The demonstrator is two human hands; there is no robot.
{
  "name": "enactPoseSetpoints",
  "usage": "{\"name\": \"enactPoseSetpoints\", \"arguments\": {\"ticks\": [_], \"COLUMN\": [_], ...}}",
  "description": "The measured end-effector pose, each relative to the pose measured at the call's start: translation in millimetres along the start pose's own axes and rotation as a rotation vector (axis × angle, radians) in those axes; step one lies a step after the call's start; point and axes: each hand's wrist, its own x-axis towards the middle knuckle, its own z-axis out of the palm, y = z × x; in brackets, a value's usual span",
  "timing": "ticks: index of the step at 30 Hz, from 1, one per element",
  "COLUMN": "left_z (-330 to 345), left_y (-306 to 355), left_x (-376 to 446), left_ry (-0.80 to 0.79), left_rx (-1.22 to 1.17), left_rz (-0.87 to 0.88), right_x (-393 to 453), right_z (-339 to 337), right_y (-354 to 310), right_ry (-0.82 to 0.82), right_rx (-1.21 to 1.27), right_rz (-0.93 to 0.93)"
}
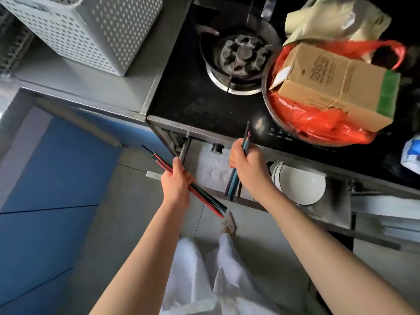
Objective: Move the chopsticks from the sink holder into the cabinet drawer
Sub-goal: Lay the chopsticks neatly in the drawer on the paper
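Observation:
My left hand (176, 183) grips a bundle of red, teal and black chopsticks (209, 201) that slants from upper left to lower right, just left of the open cabinet drawer (211, 167). My right hand (246, 165) holds a second bundle of chopsticks (233, 186) nearly upright over the drawer's front part, tips pointing down into it. The drawer sits pulled out beneath the stove and is lined with pale cloth or paper. The sink holder is outside the frame.
White bowls (300, 185) are stacked in the drawer to the right of my right hand. Above lies a black stove with a gas burner (241, 57). A metal basin (264, 87) holds an orange bag and a cardboard box (336, 85). A perforated white basket (91, 30) stands on the counter at upper left.

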Motion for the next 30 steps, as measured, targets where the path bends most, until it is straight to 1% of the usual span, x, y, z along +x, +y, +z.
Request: {"name": "enactPoseSetpoints", "arguments": {"ticks": [4, 8, 17, 19, 23, 30], "left_z": [21, 34, 46, 51, 47, 45], "left_y": [-17, -33, -85, -95, -114, -136], "left_x": [11, 24, 93, 109, 132, 159], "left_ry": [0.110, 0.162, 0.216, 0.191, 0.166, 0.311], "left_rx": [-0.062, -0.126, -0.171, -0.186, -0.176, -0.124], "left_rz": [-0.047, -0.070, -0.268, -0.306, -0.411, -0.516], "right_x": [25, 41, 69, 76, 87, 106], "right_z": [-10, -9, 10, 14, 24, 35], "right_y": [13, 27, 97, 118, 152, 194], "right_ry": [-0.128, -0.283, -0.529, -0.556, -0.582, -0.614], "right_rx": [-0.188, -0.344, -0.670, -0.713, -0.722, -0.755], "right_rz": [-0.039, -0.080, 0.009, 0.025, 0.085, 0.168]}}
